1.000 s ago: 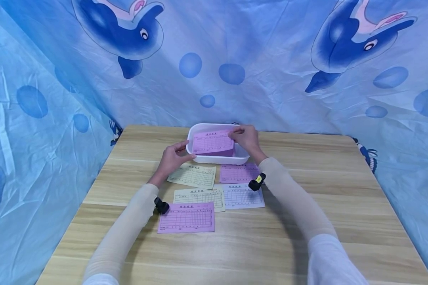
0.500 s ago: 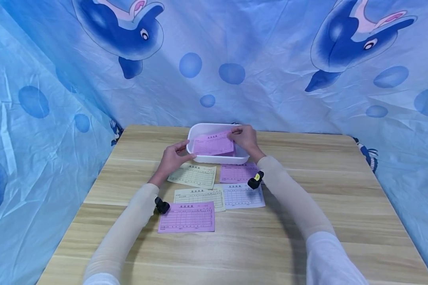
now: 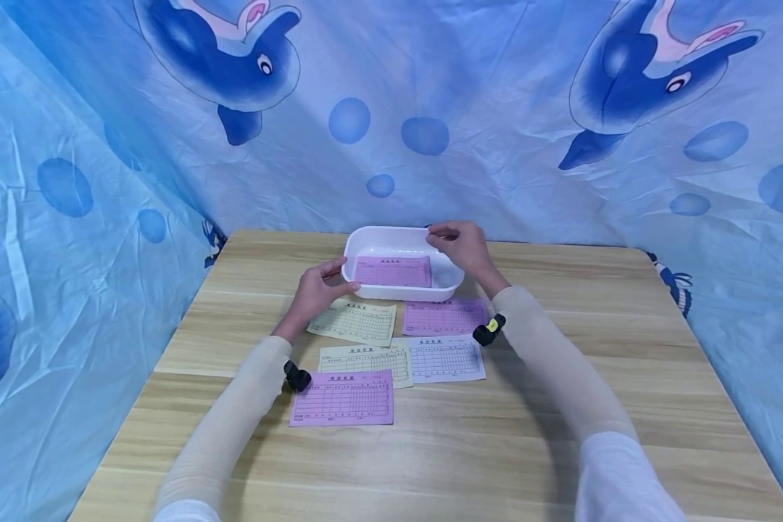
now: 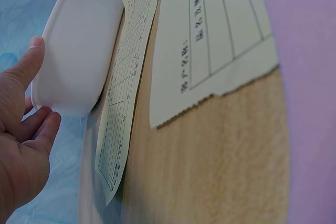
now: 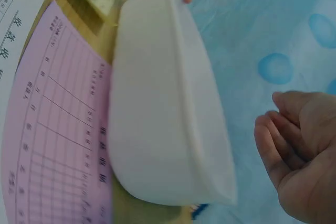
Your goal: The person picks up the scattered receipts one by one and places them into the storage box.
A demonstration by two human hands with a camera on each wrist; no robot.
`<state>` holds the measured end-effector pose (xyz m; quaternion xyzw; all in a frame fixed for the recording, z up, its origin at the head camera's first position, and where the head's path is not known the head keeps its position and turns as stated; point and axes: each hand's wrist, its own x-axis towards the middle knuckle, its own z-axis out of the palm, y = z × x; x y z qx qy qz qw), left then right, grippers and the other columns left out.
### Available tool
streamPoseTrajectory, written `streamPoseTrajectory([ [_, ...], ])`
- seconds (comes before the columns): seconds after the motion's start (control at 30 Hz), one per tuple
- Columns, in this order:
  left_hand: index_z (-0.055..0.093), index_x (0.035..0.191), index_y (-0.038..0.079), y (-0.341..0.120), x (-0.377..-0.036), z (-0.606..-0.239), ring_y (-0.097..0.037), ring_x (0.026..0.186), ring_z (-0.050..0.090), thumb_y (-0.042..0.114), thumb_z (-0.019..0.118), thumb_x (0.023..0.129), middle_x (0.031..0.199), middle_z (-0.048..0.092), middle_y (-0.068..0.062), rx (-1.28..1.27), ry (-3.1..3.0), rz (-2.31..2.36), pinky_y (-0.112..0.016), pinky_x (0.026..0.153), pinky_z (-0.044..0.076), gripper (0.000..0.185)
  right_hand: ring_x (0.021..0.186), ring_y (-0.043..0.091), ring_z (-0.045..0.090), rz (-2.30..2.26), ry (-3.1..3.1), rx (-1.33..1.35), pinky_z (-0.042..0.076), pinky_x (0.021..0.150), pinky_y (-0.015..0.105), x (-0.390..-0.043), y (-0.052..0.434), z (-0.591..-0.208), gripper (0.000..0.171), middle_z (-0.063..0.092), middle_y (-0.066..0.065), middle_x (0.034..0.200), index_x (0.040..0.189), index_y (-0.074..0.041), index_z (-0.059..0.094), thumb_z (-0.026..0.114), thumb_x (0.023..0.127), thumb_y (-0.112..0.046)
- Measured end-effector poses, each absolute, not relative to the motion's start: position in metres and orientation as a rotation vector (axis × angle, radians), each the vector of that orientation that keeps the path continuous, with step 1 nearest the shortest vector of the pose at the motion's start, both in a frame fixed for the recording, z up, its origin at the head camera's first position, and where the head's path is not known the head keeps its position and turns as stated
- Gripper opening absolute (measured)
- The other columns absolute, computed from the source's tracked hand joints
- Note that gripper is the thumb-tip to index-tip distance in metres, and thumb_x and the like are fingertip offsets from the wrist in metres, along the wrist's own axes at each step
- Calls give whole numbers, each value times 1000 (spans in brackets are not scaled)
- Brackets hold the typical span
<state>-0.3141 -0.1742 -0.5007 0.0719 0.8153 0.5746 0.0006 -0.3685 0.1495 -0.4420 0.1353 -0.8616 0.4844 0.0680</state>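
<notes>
So far one pink form (image 3: 392,271) lies flat in the white tub (image 3: 446,284); five forms (image 3: 342,398) remain on the counter (image 3: 561,464). Left hand (image 3: 315,292) steadies the tub's end, fingers relaxed; right hand (image 3: 465,245) hovers, loosely curled, holding nothing.

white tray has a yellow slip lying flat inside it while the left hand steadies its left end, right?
Not quite. The slip lying flat in the white tray is pink, not yellow, as the head view shows. The left hand does steady its left end.
</notes>
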Motion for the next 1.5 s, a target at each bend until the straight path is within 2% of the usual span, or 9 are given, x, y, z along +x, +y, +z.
streamPoseTrajectory([
  [0.23, 52, 148, 1, -174, -313, -499, -34, 133, 57, 27, 87, 84, 146, 57, -21, 220, 2568, 1789, -41, 107, 53, 76, 93, 21, 72, 1429, -2556, 507, 62, 79, 35, -346, 169, -419, 32, 76, 9, 108, 116, -7, 77, 76, 94, -31],
  [0.6, 51, 147, -1, -174, -313, -497, -35, 133, 57, 26, 87, 84, 145, 57, -21, 221, 2525, 1818, -42, 107, 53, 78, 89, 18, 72, 1438, -2482, 488, 60, 75, 21, -300, 193, -407, 33, 77, 8, 107, 114, -9, 78, 79, 92, -33],
  [1.03, 51, 148, 0, -175, -314, -497, -35, 133, 57, 25, 86, 85, 146, 56, -21, 229, 2538, 1809, -41, 107, 53, 77, 89, 22, 73, 1451, -2562, 406, 61, 74, 18, -256, 215, -435, 28, 78, 10, 106, 110, -6, 78, 81, 90, -26],
  [1.3, 52, 147, 0, -174, -315, -498, -34, 133, 57, 22, 86, 85, 145, 57, -21, 219, 2534, 1818, -41, 107, 53, 74, 90, 21, 72, 1442, -2598, 304, 59, 74, 15, -254, 231, -463, 31, 77, 11, 109, 114, -4, 76, 81, 90, -23],
  [1.5, 50, 149, 1, -174, -315, -498, -35, 134, 56, 23, 86, 85, 146, 56, -21, 221, 2505, 1834, -41, 108, 52, 76, 94, 26, 73, 1437, -2655, 244, 59, 74, 17, -257, 240, -482, 33, 76, 13, 111, 116, -4, 75, 81, 90, -24],
])
